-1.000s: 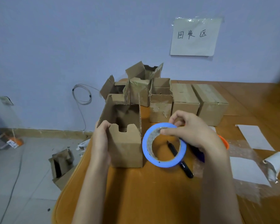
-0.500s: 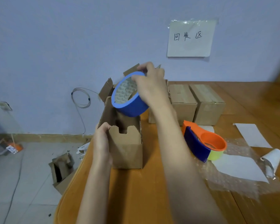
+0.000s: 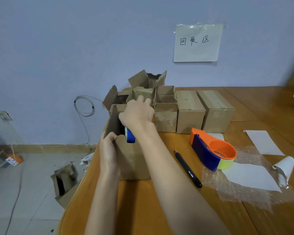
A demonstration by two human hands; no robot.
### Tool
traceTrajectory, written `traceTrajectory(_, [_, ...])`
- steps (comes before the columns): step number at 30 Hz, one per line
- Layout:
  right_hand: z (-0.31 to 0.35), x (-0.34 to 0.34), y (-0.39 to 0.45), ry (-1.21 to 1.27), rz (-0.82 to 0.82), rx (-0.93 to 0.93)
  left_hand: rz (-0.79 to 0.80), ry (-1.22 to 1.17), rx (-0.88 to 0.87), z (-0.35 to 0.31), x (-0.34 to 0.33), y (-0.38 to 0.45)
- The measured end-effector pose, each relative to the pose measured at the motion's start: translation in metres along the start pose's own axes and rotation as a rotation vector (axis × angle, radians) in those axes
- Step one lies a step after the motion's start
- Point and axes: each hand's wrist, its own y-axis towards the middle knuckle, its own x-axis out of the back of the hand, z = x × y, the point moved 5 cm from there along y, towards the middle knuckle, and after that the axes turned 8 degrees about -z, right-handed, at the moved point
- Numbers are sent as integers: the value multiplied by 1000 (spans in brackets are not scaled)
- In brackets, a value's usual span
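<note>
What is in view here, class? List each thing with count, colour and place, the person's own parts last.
front box: 1, brown, open, table's front left
tape: 1, blue, partly inside front box
back boxes: about seven, brown, rear of table, two shut
floor box: 1, brown, floor left of table
pen: 1, black, right of front box
dispenser: 1, orange and blue, right of pen
bubble wrap: 1, clear, table's right
paper: 2 flat sheets, 1 roll, white, on and near bubble wrap
sign: 1, white, wall
cable: 1, white, wall, left
table: 1, brown wood
left grip: 1, holds front box's near corner
right grip: 1, over front box, holds tape
</note>
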Motion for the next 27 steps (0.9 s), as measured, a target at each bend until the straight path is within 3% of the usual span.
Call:
traceTrajectory(7, [15,-25,4,-240,133,109,-21,1,3,0,-1,-2])
traceTrajectory(11, [15,-41,1,-246,251,100,-39,7,25,0,1,-4])
traceTrajectory(21, [13,-39,-5,-181,339,104,-16,5,6,-2,2,-4])
traceTrajectory(25, [8,-22,-5,-1,299,94,-51,-9,-177,-6,3,-1])
traceTrajectory(27, [8,-5,-1,127,219,103,-180,-20,-469,-23,3,-16])
